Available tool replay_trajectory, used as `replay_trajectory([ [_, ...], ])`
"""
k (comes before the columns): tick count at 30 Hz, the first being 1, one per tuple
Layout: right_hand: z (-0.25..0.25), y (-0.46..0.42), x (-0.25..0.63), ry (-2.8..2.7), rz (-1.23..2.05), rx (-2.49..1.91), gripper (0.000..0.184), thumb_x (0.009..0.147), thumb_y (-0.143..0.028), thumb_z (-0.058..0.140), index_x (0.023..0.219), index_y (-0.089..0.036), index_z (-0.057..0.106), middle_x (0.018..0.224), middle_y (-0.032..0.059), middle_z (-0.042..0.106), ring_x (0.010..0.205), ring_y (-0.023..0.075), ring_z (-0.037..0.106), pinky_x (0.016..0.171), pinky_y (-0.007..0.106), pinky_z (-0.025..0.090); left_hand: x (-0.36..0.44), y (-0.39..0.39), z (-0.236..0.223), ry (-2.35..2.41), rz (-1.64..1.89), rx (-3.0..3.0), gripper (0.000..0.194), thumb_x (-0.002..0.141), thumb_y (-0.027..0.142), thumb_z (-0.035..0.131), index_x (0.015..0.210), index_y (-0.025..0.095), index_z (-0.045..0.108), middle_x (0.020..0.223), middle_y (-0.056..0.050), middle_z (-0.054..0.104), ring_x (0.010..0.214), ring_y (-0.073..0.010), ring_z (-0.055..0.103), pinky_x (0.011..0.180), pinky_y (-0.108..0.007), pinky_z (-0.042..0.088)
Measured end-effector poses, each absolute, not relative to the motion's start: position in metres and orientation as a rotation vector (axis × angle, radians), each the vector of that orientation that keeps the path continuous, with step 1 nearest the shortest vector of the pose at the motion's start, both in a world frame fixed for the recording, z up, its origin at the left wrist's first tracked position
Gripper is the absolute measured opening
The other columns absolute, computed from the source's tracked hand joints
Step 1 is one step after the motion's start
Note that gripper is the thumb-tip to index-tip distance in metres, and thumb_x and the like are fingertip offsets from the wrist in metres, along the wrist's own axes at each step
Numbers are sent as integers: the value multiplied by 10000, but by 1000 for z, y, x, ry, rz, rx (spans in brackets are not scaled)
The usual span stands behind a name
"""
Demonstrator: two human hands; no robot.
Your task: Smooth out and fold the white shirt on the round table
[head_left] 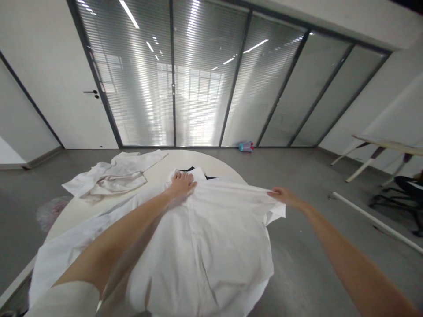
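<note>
"Where is the shirt?"

"The white shirt (205,246) lies spread flat on the round table (66,215). It covers the near side and hangs a bit over the right edge."

"What are your hands doing?"

"My left hand (181,184) is pressed flat on the collar, near the far edge of the table. Its fingers are open and lie on the cloth. My right hand (280,194) is pinching the sleeve end out past the right edge. Its fingers are closed on the cloth."

"What step is that?"

"I think I am pulling the shirt smooth before a fold. Next the sleeve should come in over the middle, I guess, while the collar stays held down."

"How are your arms?"

"Both reach out long and almost straight."

"Anything else?"

"Another white shirt (112,178) lies crumpled at the far left edge."
</note>
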State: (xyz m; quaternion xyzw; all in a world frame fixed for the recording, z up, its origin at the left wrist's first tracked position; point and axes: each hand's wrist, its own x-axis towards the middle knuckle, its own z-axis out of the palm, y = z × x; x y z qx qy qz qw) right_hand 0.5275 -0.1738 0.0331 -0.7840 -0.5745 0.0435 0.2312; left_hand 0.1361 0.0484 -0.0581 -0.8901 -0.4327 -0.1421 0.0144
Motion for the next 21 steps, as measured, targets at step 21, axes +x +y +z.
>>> replay_trajectory([
  [21,160,-158,510,-2031,-1357,-2095,286,949,-395,535,903,-150,675,864,137,689,860,255,540,790,395,249,192,69,-77,-1302,-1016,-2679,225,878,151,486,1072,185,596,1079,-106,591,1057,-286,482,935,-418,416],
])
